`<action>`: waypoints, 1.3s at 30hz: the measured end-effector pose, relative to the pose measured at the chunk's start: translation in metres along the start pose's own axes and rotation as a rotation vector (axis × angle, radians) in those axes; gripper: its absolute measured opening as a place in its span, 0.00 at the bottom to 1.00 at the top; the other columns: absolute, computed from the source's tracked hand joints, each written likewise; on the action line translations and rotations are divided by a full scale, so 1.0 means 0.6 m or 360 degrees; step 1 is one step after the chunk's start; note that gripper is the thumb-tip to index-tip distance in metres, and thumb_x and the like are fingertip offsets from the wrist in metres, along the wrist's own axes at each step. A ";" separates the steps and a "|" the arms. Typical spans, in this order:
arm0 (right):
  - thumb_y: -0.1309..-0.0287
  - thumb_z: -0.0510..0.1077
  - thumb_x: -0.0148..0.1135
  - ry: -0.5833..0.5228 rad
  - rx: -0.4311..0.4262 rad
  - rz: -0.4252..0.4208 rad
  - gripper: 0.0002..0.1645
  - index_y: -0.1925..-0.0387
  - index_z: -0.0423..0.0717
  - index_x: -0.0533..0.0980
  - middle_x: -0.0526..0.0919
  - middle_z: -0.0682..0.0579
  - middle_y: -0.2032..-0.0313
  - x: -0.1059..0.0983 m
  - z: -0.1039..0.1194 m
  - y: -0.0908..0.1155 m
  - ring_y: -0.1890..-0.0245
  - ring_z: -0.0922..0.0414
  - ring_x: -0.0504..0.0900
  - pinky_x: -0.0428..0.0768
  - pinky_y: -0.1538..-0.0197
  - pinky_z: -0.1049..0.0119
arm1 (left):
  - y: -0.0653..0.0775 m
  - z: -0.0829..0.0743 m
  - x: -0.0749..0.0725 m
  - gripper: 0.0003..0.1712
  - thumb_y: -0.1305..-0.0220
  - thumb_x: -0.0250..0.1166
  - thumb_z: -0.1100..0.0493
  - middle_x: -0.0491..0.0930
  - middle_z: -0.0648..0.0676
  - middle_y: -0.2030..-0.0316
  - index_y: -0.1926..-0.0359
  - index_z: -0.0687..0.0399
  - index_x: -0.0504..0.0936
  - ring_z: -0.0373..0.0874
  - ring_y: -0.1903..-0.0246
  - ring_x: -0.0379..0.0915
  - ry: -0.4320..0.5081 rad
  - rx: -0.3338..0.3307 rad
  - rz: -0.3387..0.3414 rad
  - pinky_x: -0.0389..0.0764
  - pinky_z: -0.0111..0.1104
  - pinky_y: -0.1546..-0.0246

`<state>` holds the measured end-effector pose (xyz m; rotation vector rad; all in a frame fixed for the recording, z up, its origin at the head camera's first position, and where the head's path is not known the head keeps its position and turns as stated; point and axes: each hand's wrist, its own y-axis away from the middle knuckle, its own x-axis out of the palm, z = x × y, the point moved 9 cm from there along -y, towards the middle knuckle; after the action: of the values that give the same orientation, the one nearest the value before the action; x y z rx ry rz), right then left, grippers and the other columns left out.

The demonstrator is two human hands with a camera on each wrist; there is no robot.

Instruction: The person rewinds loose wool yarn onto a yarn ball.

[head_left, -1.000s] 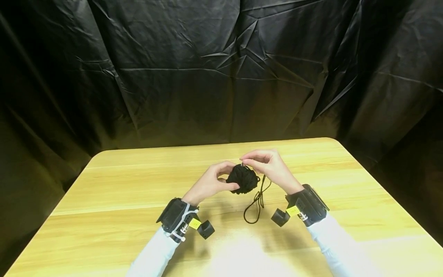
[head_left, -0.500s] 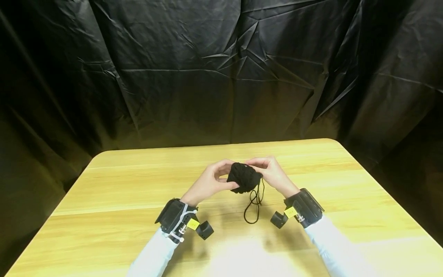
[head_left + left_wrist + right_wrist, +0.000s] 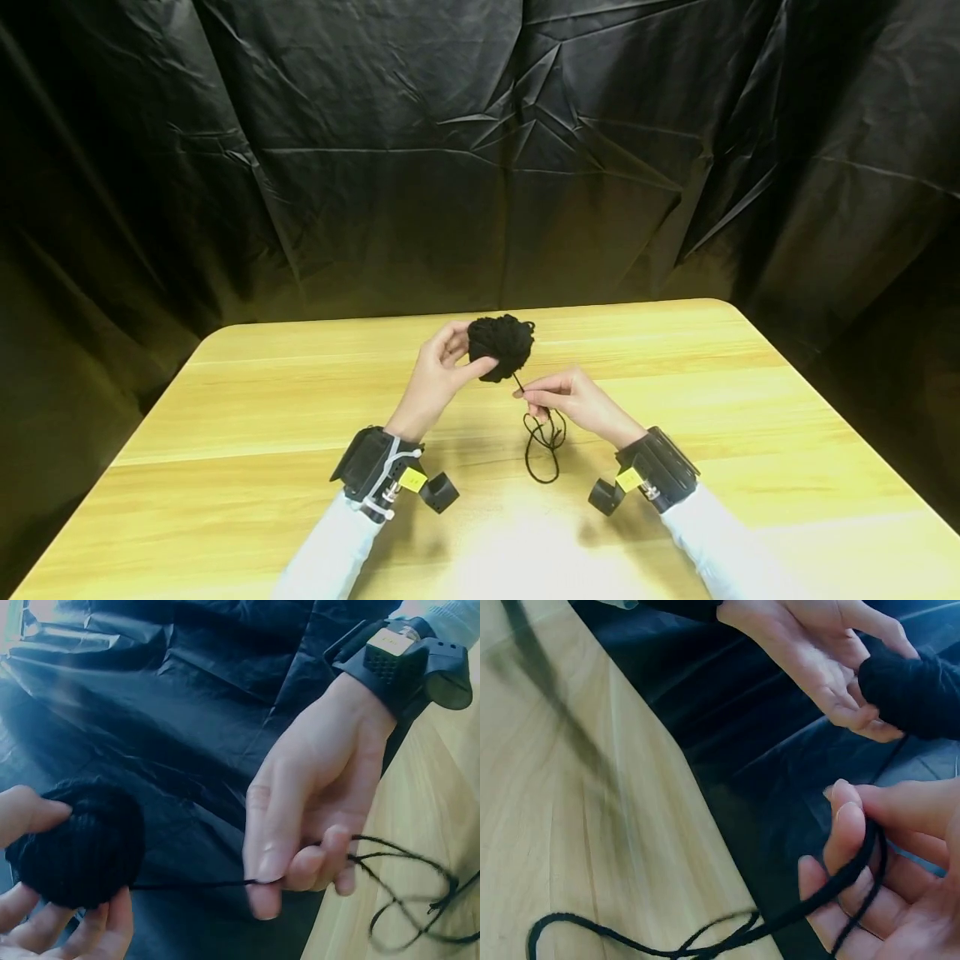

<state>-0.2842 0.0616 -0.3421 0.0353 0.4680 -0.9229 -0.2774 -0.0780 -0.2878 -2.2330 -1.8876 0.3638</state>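
Observation:
A ball of black yarn (image 3: 501,346) is held up over the far half of the table by my left hand (image 3: 433,379), thumb on the near side and fingers behind. In the left wrist view the yarn ball (image 3: 79,844) sits between thumb and several fingertips. Below and to its right, my right hand (image 3: 581,406) pinches the yarn strand between thumb and index finger. The strand (image 3: 195,886) runs taut from the ball to that pinch. Past the right fingers, loose loops of yarn (image 3: 542,454) hang down; the right wrist view shows the strand (image 3: 810,900) crossing the curled fingers.
A light wood table (image 3: 262,400) with rounded far corners lies beneath both hands. Behind it hangs a creased black sheet (image 3: 390,208). Each wrist wears a black strapped camera mount, the left one (image 3: 375,467) and the right one (image 3: 656,471).
The left hand has lifted the yarn ball away and slightly left. My right hand has come off the ball, down and toward me, drawing a strand tight between them.

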 end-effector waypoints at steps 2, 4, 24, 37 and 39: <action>0.41 0.40 0.53 0.0010 0.0007 0.0036 0.15 0.59 0.32 0.77 0.77 0.37 0.77 0.003 0.001 0.005 0.77 0.61 0.75 0.76 0.65 0.69 | -0.002 0.003 -0.006 0.25 0.50 0.64 0.70 0.76 0.61 0.56 0.50 0.61 0.67 0.45 0.54 0.71 0.0047 -0.0018 -0.0067 0.69 0.33 0.47; 0.41 0.40 0.54 0.0023 0.0009 0.0081 0.14 0.60 0.33 0.78 0.78 0.38 0.75 0.008 0.005 0.009 0.75 0.60 0.75 0.76 0.66 0.68 | -0.003 0.004 -0.009 0.28 0.50 0.63 0.71 0.75 0.62 0.56 0.48 0.60 0.65 0.47 0.53 0.71 0.0096 -0.0035 -0.0097 0.70 0.33 0.50; 0.44 0.43 0.57 0.0337 -0.0053 -0.0008 0.10 0.65 0.42 0.80 0.80 0.53 0.76 -0.019 0.106 0.012 0.78 0.63 0.70 0.64 0.77 0.73 | -0.006 0.012 0.024 0.28 0.53 0.67 0.68 0.76 0.61 0.60 0.47 0.58 0.71 0.51 0.59 0.74 -0.0388 0.0054 0.0199 0.77 0.35 0.61; 0.45 0.39 0.58 0.0060 -0.0117 -0.0190 0.11 0.61 0.38 0.78 0.77 0.51 0.79 -0.051 0.108 0.001 0.85 0.56 0.67 0.68 0.80 0.70 | 0.019 0.008 0.084 0.29 0.55 0.68 0.70 0.75 0.60 0.55 0.49 0.63 0.71 0.48 0.61 0.74 -0.0392 0.0134 0.0758 0.78 0.32 0.60; 0.46 0.40 0.59 0.0049 -0.0105 -0.0216 0.12 0.61 0.38 0.79 0.75 0.53 0.81 -0.055 0.101 0.000 0.86 0.54 0.65 0.66 0.81 0.70 | 0.022 0.008 0.089 0.28 0.55 0.67 0.70 0.74 0.61 0.54 0.49 0.65 0.70 0.49 0.60 0.74 -0.0389 0.0131 0.0792 0.77 0.32 0.58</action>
<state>-0.2786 0.0728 -0.2743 -0.0430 0.5339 -1.0402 -0.2580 -0.0278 -0.2995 -2.6808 -1.3496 0.8044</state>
